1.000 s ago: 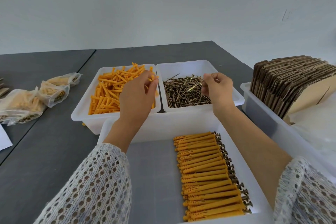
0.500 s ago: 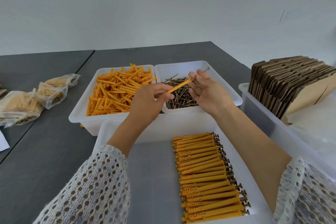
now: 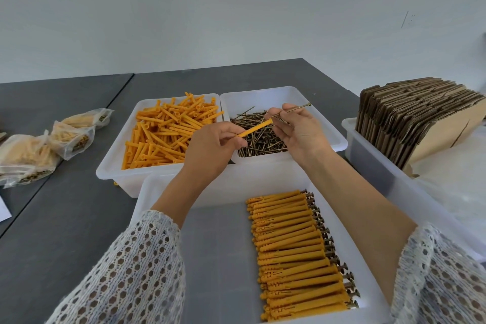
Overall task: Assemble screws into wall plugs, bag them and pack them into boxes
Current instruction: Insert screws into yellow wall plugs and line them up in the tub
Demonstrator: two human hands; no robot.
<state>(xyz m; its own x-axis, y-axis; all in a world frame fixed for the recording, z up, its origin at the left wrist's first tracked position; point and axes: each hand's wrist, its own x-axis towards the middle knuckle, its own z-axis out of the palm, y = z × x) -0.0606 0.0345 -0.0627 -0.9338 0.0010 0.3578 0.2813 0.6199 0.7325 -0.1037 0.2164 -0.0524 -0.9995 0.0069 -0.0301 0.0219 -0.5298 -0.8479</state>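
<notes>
Pinched in left hand (image 3: 210, 144) above the bins, an orange plug (image 3: 253, 128); in right hand (image 3: 299, 131), a screw (image 3: 290, 110), tip nearing the mouth — liable to slip past if misaligned.

Screw tip: where the screw (image 3: 290, 110) meets the plug (image 3: 254, 129), the fingers of the right hand (image 3: 299, 134) cover it; whether it has entered cannot be told.
Plug end: hidden inside the left hand (image 3: 210, 144).
Screw bin: the hands cover part of the bin (image 3: 263, 95).
Front tray: the tray (image 3: 157, 192) is cut off by the bottom edge.
Bags: the bags (image 3: 29, 158) run off the left edge; their contents are blurred behind plastic.
Cardboard: the stack (image 3: 420, 113) is cut off at the right edge.
Paper: a white corner (image 3: 4, 212) at the left edge, the rest out of view.
</notes>
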